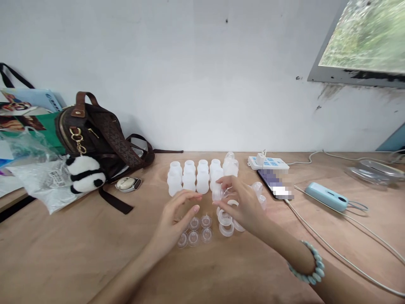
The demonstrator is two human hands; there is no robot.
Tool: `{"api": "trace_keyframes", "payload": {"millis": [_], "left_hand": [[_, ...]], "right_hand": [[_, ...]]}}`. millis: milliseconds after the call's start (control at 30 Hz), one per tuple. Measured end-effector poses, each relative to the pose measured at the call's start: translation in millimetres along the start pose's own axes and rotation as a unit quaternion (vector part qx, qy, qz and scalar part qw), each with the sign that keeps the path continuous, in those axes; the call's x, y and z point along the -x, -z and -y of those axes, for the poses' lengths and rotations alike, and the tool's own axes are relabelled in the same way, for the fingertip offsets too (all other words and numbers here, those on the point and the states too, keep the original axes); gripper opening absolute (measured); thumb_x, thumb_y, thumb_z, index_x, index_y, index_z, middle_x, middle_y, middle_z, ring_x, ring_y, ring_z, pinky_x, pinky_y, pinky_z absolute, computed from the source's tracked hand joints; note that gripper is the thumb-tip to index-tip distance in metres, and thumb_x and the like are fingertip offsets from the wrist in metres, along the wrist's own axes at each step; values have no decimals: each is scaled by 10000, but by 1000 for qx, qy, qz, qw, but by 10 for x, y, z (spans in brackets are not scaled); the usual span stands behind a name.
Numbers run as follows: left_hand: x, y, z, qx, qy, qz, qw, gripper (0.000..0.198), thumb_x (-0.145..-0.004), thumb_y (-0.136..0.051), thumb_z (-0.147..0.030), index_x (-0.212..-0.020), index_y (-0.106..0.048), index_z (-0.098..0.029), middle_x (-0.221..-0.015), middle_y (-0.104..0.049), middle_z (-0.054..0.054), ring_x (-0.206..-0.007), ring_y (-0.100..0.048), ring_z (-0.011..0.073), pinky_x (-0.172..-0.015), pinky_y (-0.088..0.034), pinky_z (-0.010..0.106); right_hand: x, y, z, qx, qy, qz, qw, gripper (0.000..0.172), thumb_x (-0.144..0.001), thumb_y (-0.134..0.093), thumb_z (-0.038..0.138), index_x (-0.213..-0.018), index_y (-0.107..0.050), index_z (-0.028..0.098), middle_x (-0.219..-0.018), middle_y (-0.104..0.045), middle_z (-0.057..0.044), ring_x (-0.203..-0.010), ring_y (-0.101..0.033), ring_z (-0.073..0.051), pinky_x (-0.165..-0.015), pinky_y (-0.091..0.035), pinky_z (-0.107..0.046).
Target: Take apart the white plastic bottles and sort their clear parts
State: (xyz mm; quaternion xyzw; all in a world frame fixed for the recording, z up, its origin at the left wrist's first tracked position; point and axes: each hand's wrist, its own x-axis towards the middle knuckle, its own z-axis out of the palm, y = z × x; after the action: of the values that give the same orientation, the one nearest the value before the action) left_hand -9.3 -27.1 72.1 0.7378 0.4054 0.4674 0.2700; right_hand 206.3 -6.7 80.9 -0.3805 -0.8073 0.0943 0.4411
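My right hand (238, 200) has thumb and fingers around a small clear plastic cap (217, 194), partly hidden by the fingers. Its wrist wears a bead bracelet. My left hand (179, 213) hovers with thumb and fingers apart, holding nothing. Below and beside it lie several clear round nipple-like pieces (194, 237) in rows. Behind the hands, frosted white small bottles (189, 181) stand upright in two rows. Clear domed caps (230, 165) stand at the right end of these rows. Translucent rings (226, 229) lie under my right hand, some overlapping. More clear caps (262, 201) sit beyond that hand.
At the left are a brown backpack (95, 131), a panda plush (85, 174), a plastic bag (38, 177) and a watch-like device (128, 184). Rightward lie a power strip (275, 163), a phone (268, 181) on a cable, a blue device (325, 196) and clear packaging (373, 173).
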Motion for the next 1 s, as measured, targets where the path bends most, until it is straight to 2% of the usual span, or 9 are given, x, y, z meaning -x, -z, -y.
{"api": "trace_keyframes", "payload": {"millis": [133,233,333,500,567,667,833,933,1000], "left_hand": [[30,-96,-47,187,86,81,975,228,-912,-566,-359,-943,-716,-189,-857,-662,30,-791,-593,176,-733,-459,270],[55,-154,-72,277,135,129,942,265,-882,-613,-403,-885,-743,-171,-783,-634,21,-737,-565,160,-720,-452,260],[87,-184,-100,319,170,146,921,278,-838,-669,-426,-852,-751,-161,-810,-649,34,-778,-571,176,-768,-456,279],[134,-201,-109,323,262,149,897,270,-759,-749,-395,-756,-689,-131,-684,-596,10,-630,-490,124,-615,-384,227],[140,-201,-113,318,267,158,896,280,-773,-733,-390,-716,-631,-136,-650,-552,-11,-598,-438,105,-582,-343,212],[129,-189,-153,299,218,177,912,318,-813,-696,-393,-677,-538,-153,-657,-497,-33,-618,-393,100,-578,-316,200],[111,-164,-280,289,177,215,916,305,-889,-617,-365,-694,-498,-164,-675,-449,-41,-644,-378,101,-599,-327,195],[105,-103,-267,315,187,222,903,291,-902,-604,-375,-720,-518,-165,-670,-481,-31,-631,-438,104,-595,-361,201],[84,16,-195,332,191,200,902,290,-893,-616,-397,-733,-535,-170,-660,-509,-23,-624,-494,116,-602,-405,220]], "right_hand": [[246,-37,135,-61,128,-53,988,228,-886,-676,229,-1069,-541,208,-1130,-669,-109,-1019,-658,-215,-833,-575,-338],[329,-47,214,-41,191,-67,979,209,-912,-635,177,-1113,-577,160,-1130,-681,-147,-1034,-663,-216,-850,-572,-335],[348,-53,257,-3,221,-69,973,138,-941,-585,166,-1071,-608,127,-1095,-693,-170,-1009,-674,-218,-833,-575,-336],[393,-108,249,16,251,-60,966,108,-950,-563,162,-1038,-611,121,-1089,-690,-173,-954,-676,-220,-811,-570,-338],[423,-121,235,7,236,-48,970,167,-950,-580,221,-1094,-580,138,-1069,-689,-149,-934,-673,-209,-780,-570,-313],[444,-101,233,-3,183,-31,983,302,-949,-572,360,-1169,-536,156,-988,-678,-107,-898,-663,-202,-735,-564,-294],[382,-47,305,-93,125,15,988,275,-858,-675,394,-1024,-601,187,-818,-608,-34,-717,-592,-160,-622,-513,-255],[331,4,321,-176,88,-4,980,313,-786,-758,375,-1010,-606,217,-804,-625,-18,-708,-582,-164,-622,-501,-271],[292,117,268,-236,33,-60,969,288,-790,-756,353,-1007,-603,242,-815,-627,-8,-689,-580,-156,-599,-496,-267]]}}
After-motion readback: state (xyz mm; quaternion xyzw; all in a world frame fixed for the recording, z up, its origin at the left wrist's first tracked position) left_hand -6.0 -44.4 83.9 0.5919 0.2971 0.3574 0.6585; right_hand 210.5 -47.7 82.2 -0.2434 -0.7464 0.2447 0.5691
